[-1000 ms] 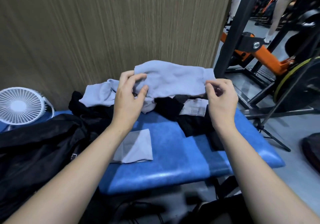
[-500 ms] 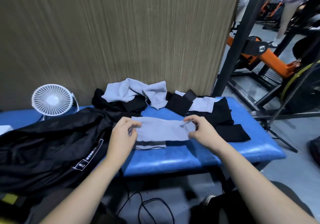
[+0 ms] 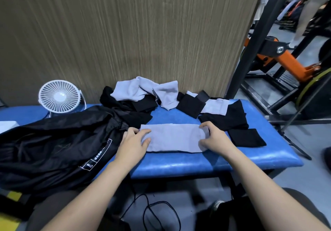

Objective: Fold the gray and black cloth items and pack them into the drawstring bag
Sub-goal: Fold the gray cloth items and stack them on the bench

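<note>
In the head view, we see a blue padded bench (image 3: 197, 164) standing against a brown ribbed wall panel (image 3: 125, 33). A flat gray cloth (image 3: 172, 137), laid out as a long rectangle, lies near the bench's front edge, at about the middle of its visible length. The left hand (image 3: 133, 144) rests on the left end of this cloth, fingers spread loosely and lying flat on the fabric, with nothing gripped between them. The right hand (image 3: 214, 138) rests on the right end, thumb and fingers curled over the cloth's end; we cannot tell whether fabric is pinched under them. A black drawstring bag (image 3: 53, 141) with a white printed label lies crumpled over the left part of the bench, its edge just beside the left hand. Along the back edge, next to the wall panel, a loose pile of gray cloths (image 3: 146, 91) overlaps black cloths (image 3: 129, 105). Toward the back right corner, a folded black piece (image 3: 189, 105) lies over a pale gray piece (image 3: 215, 107). A further black cloth (image 3: 245, 137) lies near the right end of the bench, just beside the right hand. A white desk fan (image 3: 59, 96) stands at the back edge on the left.
</note>
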Available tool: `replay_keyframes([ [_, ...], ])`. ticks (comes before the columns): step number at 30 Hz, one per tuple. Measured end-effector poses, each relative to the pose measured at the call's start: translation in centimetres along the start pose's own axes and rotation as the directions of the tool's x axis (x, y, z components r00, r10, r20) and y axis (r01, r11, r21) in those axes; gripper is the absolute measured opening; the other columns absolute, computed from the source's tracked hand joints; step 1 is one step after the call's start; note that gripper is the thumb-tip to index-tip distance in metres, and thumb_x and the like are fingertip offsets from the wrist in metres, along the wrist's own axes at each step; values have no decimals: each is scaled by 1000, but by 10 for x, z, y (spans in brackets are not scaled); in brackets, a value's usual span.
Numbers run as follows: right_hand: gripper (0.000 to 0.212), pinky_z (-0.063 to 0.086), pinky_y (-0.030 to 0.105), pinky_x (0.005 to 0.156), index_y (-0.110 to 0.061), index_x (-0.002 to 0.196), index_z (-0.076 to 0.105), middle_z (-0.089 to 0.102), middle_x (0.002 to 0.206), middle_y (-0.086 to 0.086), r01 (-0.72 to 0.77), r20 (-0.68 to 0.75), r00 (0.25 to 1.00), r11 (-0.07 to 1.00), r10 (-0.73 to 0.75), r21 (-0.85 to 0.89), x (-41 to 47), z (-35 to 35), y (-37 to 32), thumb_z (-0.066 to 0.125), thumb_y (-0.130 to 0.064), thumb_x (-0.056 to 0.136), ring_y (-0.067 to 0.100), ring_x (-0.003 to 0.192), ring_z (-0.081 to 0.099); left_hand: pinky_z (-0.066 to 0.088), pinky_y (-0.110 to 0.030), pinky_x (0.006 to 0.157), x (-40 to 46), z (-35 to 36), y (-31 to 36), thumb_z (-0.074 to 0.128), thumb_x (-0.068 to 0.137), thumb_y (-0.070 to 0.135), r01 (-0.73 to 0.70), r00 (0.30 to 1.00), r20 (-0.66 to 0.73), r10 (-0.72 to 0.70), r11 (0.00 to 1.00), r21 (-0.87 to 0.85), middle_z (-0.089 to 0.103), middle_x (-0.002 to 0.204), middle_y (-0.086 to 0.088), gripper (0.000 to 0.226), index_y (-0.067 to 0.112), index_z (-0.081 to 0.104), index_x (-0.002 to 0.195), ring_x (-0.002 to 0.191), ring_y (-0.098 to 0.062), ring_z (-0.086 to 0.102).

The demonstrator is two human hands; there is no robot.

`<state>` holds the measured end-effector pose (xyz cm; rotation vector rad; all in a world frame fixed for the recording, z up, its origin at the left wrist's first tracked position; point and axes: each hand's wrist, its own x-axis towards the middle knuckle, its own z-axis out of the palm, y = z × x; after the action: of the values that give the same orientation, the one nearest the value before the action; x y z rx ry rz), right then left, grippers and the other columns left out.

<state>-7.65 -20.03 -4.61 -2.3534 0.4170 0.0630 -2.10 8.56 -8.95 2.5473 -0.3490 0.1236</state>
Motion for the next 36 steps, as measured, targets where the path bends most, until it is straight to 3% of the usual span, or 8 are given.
replay_keyframes([
  [5,30,34,24,53,-24,101,62,51,82,-7,28,63,998,1000,-28,11,2,0,-7,59,-5,77,11,62,45,36,-30,104,5,-1,-2,54,95,41,-16,999,46,16,1000,-6,40,115,2,37,38,54,132,114,-20,40],
  [9,24,33,20,52,-22,92,66,56,78,-10,166,-84,983,986,-164,14,3,1,-19,54,-5,80,7,54,44,37,-28,100,3,-1,0,58,94,37,-24,999,34,27,995,-101,42,111,2,36,32,56,130,110,-19,45],
  [16,41,38,13,67,-21,101,64,57,93,4,475,-244,868,865,-431,161,-3,22,-63,56,9,73,6,73,49,36,-19,77,4,-4,3,60,94,28,1,1000,-5,-2,969,-246,42,100,8,27,26,60,121,81,-3,50],
  [22,43,42,20,73,-22,113,59,53,100,-7,527,-117,849,843,-515,110,-3,64,-93,59,2,78,1,83,49,49,-29,85,1,-6,-2,68,89,25,-53,998,8,57,968,-245,43,107,7,35,23,60,122,82,-7,52],
  [25,36,35,7,78,-20,116,58,52,103,-5,559,-85,827,828,-555,37,-3,86,-101,63,-5,83,-1,85,47,49,-27,83,1,-6,0,68,88,23,-47,999,7,50,968,-246,44,108,7,36,23,59,122,83,-8,53],
  [30,46,27,-4,75,-16,124,56,58,107,2,589,71,807,808,-586,-31,-6,106,-106,72,-14,80,4,83,44,36,0,75,6,-10,-2,46,94,4,39,999,45,-26,947,-318,54,113,-1,30,14,63,116,99,-14,57],
  [34,49,46,18,82,-19,127,51,57,110,1,481,203,821,838,-533,257,-4,103,-101,69,-10,83,17,78,59,53,-38,85,12,-13,-9,38,85,36,198,980,97,-172,851,-486,69,92,1,30,30,67,89,91,-22,65],
  [36,40,51,25,79,-24,118,55,62,105,-2,435,111,857,822,-504,368,-4,92,-101,63,-3,84,18,76,62,49,-39,82,12,-14,-7,45,84,57,200,980,91,-178,868,-455,68,92,2,36,29,66,90,91,-21,64],
])
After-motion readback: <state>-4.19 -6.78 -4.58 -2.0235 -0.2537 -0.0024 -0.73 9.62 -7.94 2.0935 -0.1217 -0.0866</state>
